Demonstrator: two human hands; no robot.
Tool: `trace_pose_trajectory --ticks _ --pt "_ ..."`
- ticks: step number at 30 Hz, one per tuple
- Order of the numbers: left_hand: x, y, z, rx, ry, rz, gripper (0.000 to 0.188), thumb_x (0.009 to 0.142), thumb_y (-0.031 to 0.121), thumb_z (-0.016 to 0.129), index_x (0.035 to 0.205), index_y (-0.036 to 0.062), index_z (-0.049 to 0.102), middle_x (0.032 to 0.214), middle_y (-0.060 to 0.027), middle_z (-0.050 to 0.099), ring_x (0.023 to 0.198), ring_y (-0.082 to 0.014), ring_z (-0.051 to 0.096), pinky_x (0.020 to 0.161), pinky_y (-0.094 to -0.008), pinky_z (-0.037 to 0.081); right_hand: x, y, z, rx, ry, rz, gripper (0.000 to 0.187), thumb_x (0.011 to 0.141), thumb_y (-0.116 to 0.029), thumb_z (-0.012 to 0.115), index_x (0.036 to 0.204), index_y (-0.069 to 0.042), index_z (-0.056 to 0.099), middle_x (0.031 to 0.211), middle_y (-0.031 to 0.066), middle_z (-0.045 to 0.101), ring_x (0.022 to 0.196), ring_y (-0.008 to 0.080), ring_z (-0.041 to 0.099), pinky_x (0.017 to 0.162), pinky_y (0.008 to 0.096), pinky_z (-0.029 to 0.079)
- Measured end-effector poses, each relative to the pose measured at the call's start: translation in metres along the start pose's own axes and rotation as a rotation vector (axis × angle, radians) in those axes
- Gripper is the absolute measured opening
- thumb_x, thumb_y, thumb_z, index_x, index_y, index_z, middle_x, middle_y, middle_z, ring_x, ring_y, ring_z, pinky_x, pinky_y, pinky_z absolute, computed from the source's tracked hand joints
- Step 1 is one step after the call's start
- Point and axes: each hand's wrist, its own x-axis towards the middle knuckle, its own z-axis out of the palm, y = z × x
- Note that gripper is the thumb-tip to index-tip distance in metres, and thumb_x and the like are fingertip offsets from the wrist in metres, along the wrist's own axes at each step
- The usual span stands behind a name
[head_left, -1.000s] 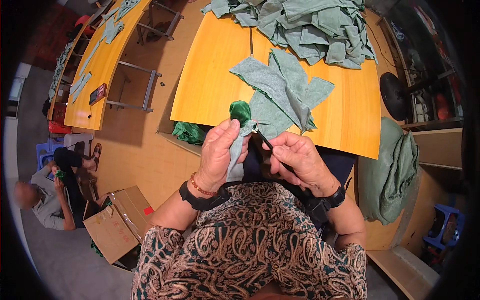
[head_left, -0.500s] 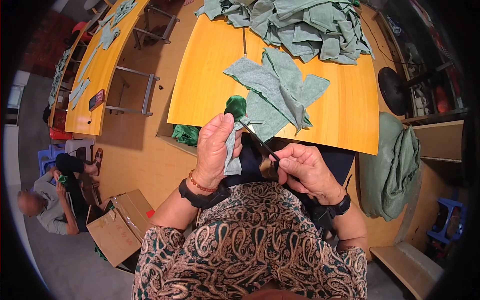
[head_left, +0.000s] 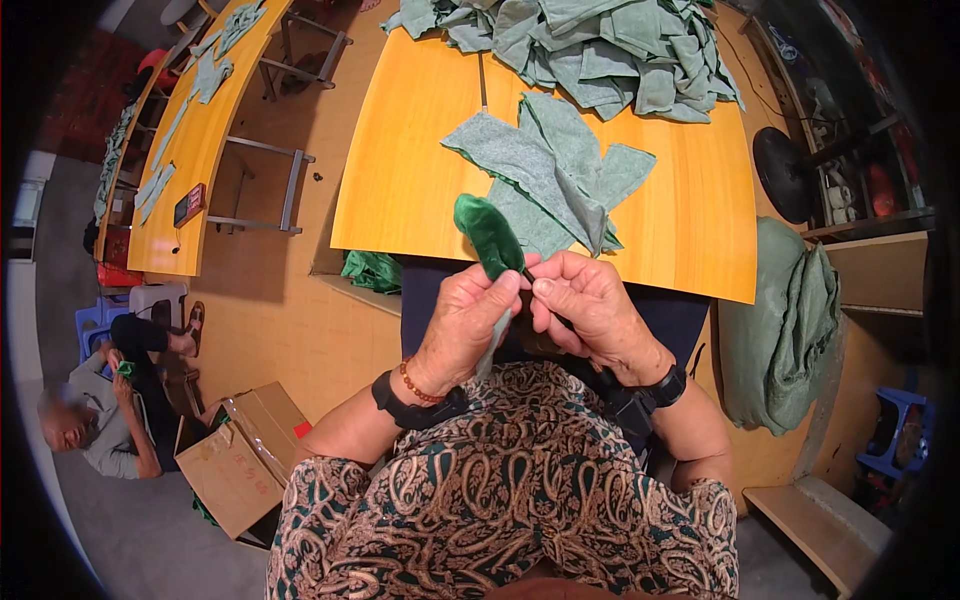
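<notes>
My left hand (head_left: 462, 322) pinches a fabric piece (head_left: 490, 232) between thumb and fingers. Shiny green shows on its rounded upper end, and a pale grey-green strip hangs below the hand. Close against it, my right hand (head_left: 592, 308) grips a thin black rod (head_left: 529, 276). Only a short stretch of the rod shows between the hands, and its far end is hidden, apparently inside the green fabric. Just beyond my hands, several loose grey-green fabric pieces (head_left: 545, 165) lie overlapping on the yellow table (head_left: 400, 160).
A big heap of grey-green pieces (head_left: 600, 50) covers the table's far end. A stuffed green sack (head_left: 775, 330) stands at the right, near a black fan (head_left: 783, 175). At lower left are a cardboard box (head_left: 235, 460) and a seated person (head_left: 115, 420) holding green fabric.
My right hand has moved left and up to meet the left hand. Much less of the rod shows, and the green part of the fabric now stands out longer above my left hand.
</notes>
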Motion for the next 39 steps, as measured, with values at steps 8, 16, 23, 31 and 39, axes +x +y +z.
trace_pose_trajectory --ticks 8,16,23,31,39 --pt "0.008 -0.007 -0.019 -0.001 0.13 0.187 0.024 0.099 0.024 0.062 0.105 0.002 0.069 0.074 0.0038 0.059 0.065 -0.0039 0.051 0.061 -0.02 0.042 -0.006 0.033 0.002 0.095 -0.054 -0.028 0.021 0.096 -0.011 0.06 0.116 -0.002 0.06 0.08 0.0063 0.065 0.048 0.0098 0.056 0.04 0.0217 0.042" --pt "0.005 -0.018 -0.028 0.025 -0.118 0.17 0.009 0.095 0.013 0.066 0.096 0.0039 0.068 0.091 0.0016 0.062 0.08 -0.0046 0.05 0.073 -0.0213 0.041 -0.015 0.03 -0.009 0.08 -0.036 -0.139 0.021 0.099 -0.016 0.059 0.112 -0.001 0.06 0.076 0.0067 0.065 0.047 0.0091 0.053 0.039 0.0221 0.04" --pt "0.016 0.012 -0.015 -0.229 -0.15 0.178 0.026 0.098 0.016 0.062 0.119 0.0003 0.059 0.106 -0.0057 0.067 0.095 -0.0135 0.064 0.088 -0.031 0.052 -0.018 0.026 -0.01 0.041 -0.077 -0.08 0.024 0.1 -0.017 0.057 0.116 0.001 0.06 0.078 0.0073 0.067 0.049 0.01 0.058 0.041 0.0221 0.045" --pt "0.023 0.01 -0.005 -0.293 0.028 0.376 0.007 0.097 0.007 0.062 0.102 0.0043 0.057 0.098 -0.0026 0.067 0.085 -0.0072 0.061 0.08 -0.024 0.05 -0.019 0.04 -0.017 -0.085 0.063 -0.204 0.022 0.099 -0.014 0.059 0.115 0.001 0.064 0.077 0.004 0.065 0.051 0.0041 0.051 0.044 0.019 0.041" --pt "0.015 -0.007 -0.006 -0.32 -0.04 0.279 0.012 0.097 0.011 0.063 0.106 0.0044 0.058 0.097 -0.0013 0.065 0.081 -0.0056 0.057 0.074 -0.0227 0.048 -0.018 0.042 -0.012 0.102 0.012 -0.249 0.022 0.1 -0.015 0.058 0.115 0.0 0.064 0.076 0.0033 0.064 0.046 0.0043 0.045 0.04 0.0196 0.035"
